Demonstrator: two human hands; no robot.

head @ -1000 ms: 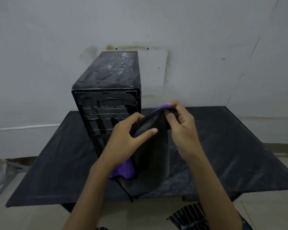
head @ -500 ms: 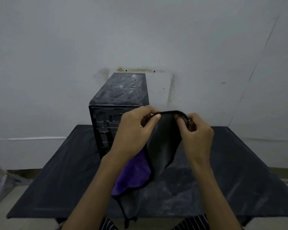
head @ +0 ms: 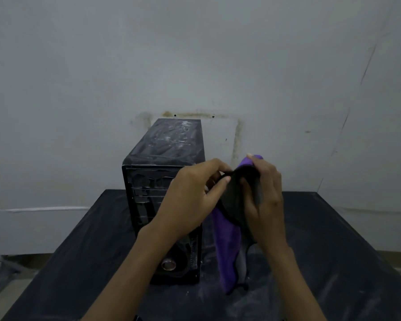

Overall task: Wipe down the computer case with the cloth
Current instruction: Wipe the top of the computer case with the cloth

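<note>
Left hand and right hand both pinch the cloth, held in air right of the computer case upright on the counter. Risk: hanging tail drags counter dust onto case; loose bunching wipes unevenly.

The computer case stands on the table at about 11 o'clock with the wall behind it, and in front of it, at 12 o'clock, the left hand and right hand hold the cloth between them above the table.
</note>
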